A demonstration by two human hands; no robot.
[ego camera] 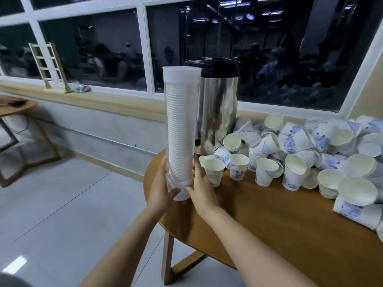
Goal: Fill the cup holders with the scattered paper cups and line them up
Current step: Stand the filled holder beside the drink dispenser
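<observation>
Left grip (160, 184) and right grip (202, 188) both clasp the lower end of the cup holder (180, 121), fingers curled round its base from either side. The holder stands upright at the left end of the bench (269, 224), packed with nested cups up to its white cap (182, 73). Whether its foot touches the wood cannot be told. A steel urn (218, 104) stands just behind. Scattered paper cups (300, 154) lie heaped to the right. Judgement: this holder looks full and is being set in place. The next move calls for a level footing and a steady release, as the tall tube could topple.
</observation>
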